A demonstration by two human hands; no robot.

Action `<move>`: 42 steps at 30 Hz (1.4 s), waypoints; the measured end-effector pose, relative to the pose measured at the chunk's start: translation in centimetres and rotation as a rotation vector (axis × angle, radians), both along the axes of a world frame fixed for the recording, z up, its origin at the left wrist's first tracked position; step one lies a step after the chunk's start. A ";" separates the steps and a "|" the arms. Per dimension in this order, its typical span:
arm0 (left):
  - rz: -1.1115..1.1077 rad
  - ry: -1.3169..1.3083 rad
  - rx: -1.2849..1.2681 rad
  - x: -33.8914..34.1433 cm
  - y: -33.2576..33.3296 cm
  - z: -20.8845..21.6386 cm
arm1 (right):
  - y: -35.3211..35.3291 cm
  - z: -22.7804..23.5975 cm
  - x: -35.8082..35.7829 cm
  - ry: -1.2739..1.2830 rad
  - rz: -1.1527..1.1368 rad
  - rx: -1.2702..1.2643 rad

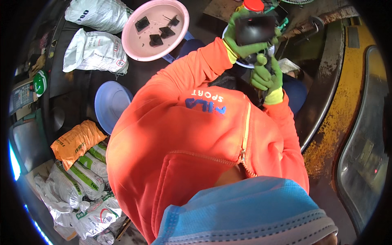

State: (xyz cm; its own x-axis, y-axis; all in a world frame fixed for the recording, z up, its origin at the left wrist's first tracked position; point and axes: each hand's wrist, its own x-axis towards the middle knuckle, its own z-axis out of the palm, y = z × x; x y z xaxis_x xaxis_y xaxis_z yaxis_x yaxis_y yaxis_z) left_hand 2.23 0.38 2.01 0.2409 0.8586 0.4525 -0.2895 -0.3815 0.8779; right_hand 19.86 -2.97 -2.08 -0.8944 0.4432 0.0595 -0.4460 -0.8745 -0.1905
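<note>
My left hand point(243, 50), in a green glove, is wrapped round a dark, shiny, rectangular black plastic part point(256, 29) at the upper right. Just below it my right hand point(264, 77), also gloved in green, is closed with its fingertips close to the part's lower edge. Something small and greyish shows at those fingertips, too unclear to name. Behind both hands, a pale basin with a blue rim point(244, 63) is mostly hidden. To the left, a pink basin point(130, 41) holds several small black pieces point(156, 39).
A blue basin point(111, 107) stands left of my body. White sacks point(96, 51) lie at the upper left; an orange sack point(77, 143) tops more sacks lower down. On the right runs a worn yellow machine frame point(330, 134). A red lid point(254, 5) is beyond my hands.
</note>
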 end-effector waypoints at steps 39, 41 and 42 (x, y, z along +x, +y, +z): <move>-0.435 -0.911 -0.833 0.7 -1.1 -4.8 | 2.2 4.8 3.9 -1.391 -0.580 1.424; -0.527 -0.852 -0.748 0.2 -1.0 -5.0 | 2.4 5.1 3.7 -1.402 -0.609 1.572; -0.503 -0.888 -0.761 0.2 -0.9 -5.0 | 2.7 5.2 3.7 -1.393 -0.657 1.678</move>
